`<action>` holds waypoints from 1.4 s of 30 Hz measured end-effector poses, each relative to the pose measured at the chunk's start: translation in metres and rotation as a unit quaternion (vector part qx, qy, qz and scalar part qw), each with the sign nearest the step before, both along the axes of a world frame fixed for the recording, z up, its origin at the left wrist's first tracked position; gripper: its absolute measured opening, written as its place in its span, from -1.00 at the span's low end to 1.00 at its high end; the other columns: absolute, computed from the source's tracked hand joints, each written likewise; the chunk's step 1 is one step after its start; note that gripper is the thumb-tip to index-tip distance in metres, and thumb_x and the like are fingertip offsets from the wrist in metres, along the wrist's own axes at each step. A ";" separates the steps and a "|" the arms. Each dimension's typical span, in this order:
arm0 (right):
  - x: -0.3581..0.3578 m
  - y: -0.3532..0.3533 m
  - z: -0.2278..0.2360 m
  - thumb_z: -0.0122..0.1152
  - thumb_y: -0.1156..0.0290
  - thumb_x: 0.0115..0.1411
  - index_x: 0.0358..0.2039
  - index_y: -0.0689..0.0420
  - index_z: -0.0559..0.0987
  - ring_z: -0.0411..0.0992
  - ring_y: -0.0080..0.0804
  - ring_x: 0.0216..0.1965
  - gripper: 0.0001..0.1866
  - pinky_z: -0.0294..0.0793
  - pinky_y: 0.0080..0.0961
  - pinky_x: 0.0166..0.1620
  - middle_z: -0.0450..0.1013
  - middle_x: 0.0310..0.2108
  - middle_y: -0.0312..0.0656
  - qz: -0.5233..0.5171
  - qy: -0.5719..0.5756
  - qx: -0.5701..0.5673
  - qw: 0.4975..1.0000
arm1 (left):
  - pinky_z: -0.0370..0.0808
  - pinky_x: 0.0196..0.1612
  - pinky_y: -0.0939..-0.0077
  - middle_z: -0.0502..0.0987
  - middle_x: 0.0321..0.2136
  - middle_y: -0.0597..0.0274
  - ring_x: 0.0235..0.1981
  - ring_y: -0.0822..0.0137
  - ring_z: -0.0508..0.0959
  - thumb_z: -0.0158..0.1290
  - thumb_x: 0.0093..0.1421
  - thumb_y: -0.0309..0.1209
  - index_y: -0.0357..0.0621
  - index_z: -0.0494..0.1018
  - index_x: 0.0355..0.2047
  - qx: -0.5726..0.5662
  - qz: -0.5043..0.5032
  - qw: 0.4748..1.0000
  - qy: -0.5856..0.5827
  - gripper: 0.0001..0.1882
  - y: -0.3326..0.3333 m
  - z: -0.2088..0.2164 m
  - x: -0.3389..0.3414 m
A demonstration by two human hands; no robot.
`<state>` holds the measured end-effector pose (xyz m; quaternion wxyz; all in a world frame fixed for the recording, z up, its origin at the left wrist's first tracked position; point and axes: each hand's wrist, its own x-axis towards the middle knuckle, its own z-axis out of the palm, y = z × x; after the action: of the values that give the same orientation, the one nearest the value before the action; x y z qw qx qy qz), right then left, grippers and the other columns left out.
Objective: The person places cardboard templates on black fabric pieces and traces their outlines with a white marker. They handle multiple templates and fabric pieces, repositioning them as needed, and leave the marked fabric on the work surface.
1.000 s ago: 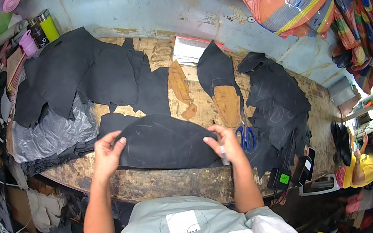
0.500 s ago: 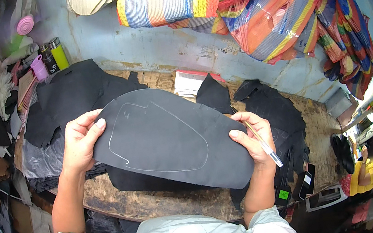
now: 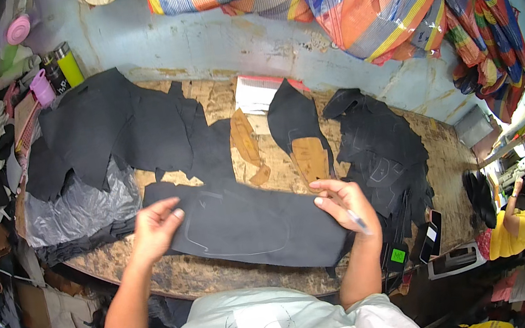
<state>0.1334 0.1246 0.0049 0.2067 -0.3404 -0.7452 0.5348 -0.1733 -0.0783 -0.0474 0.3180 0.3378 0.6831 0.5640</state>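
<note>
The black sheet [image 3: 251, 226], marked with a pale curved outline, was stretched between the two hands at the near side of the worn wooden table [image 3: 150, 270]. The left hand [image 3: 157, 229] was at its left end, thumb and forefinger narrowly apart; whether that grip pinched the edge, I could not tell. The right hand [image 3: 348, 209] was at the other end and held a slim pen [image 3: 359, 223] — its thumb and forefinger tips by the sheet's far edge. Beyond lay a brown template [image 3: 311, 159] on a pointed black piece [image 3: 292, 111]; to its right was a heap of black offcuts [image 3: 385, 153] — some chalk-pale with lines.
</note>
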 end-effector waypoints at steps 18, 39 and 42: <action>-0.124 -0.055 -0.167 0.17 0.42 0.18 -0.43 0.28 0.53 0.42 -0.56 -0.61 -0.84 0.39 -0.57 -0.50 0.45 -0.65 -0.22 0.043 0.154 0.078 0.984 | 0.51 -0.32 0.45 0.59 -0.44 0.00 -0.45 0.21 0.59 0.27 -0.05 -0.43 -0.22 0.56 -0.28 -0.039 0.128 0.960 0.246 -0.71 -0.018 -0.092 0.042; -0.042 -0.144 0.148 0.07 0.72 0.13 -0.30 0.19 0.53 0.46 -0.33 -0.01 -0.83 0.50 -0.46 0.00 0.39 -0.03 -0.14 0.233 0.770 0.083 0.588 | 0.49 -0.31 0.44 0.58 -0.45 0.04 -0.45 0.22 0.57 0.22 -0.03 -0.50 -0.26 0.54 -0.29 -0.011 0.118 0.954 0.275 -0.75 -0.016 -0.090 0.044; -0.035 -0.137 0.136 0.06 0.75 0.12 -0.28 0.20 0.53 0.46 -0.36 -0.01 -0.79 0.49 -0.42 0.03 0.41 -0.05 -0.16 0.346 0.770 -0.037 0.535 | 0.50 -0.31 0.39 0.58 -0.46 0.04 -0.43 0.15 0.59 0.21 -0.02 -0.48 -0.23 0.54 -0.31 -0.013 0.118 0.954 0.276 -0.77 -0.016 -0.090 0.044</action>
<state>0.0988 -0.0125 0.1413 0.4869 0.4796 -0.3378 0.6472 -0.1295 -0.0938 -0.1370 0.0530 0.3930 0.7866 0.4732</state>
